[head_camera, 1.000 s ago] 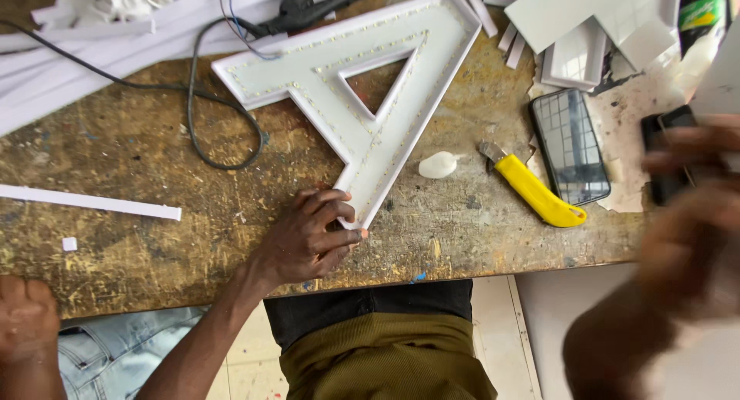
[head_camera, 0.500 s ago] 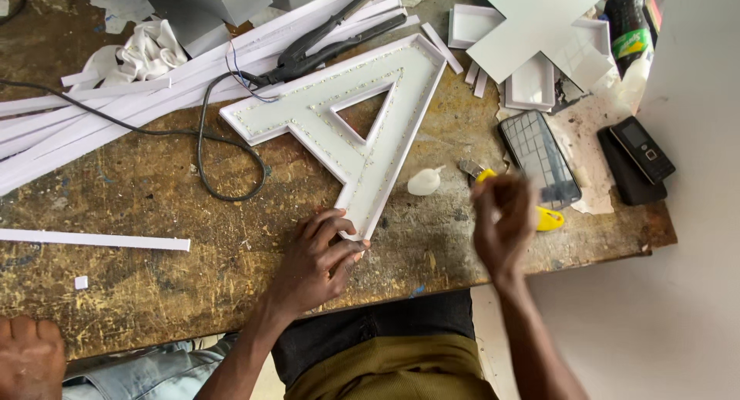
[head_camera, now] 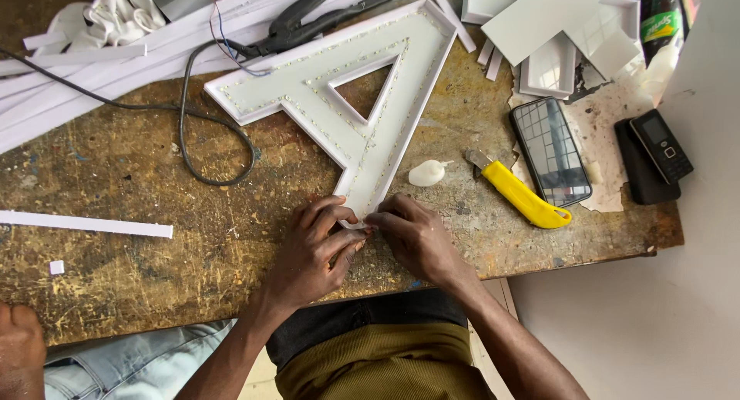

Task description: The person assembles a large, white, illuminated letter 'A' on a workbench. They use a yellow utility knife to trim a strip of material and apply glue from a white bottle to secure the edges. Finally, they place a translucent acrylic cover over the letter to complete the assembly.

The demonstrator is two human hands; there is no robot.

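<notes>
Both hands meet at the near tip of a white channel letter (head_camera: 347, 115) lying flat on the scarred wooden counter (head_camera: 154, 269). The left hand (head_camera: 316, 250) pinches its corner with curled fingers; the right hand (head_camera: 412, 238) presses fingertips against the same edge. Just beside the right hand sit a small white blob (head_camera: 426, 173) and a yellow utility knife (head_camera: 524, 196), then a smartphone (head_camera: 549, 149). A black cable (head_camera: 185, 130) loops near the letter's far side.

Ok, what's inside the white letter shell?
Inside the white letter shell, rows of small LED dots line the floor. Its near tip is covered by the left hand and right hand.
</notes>
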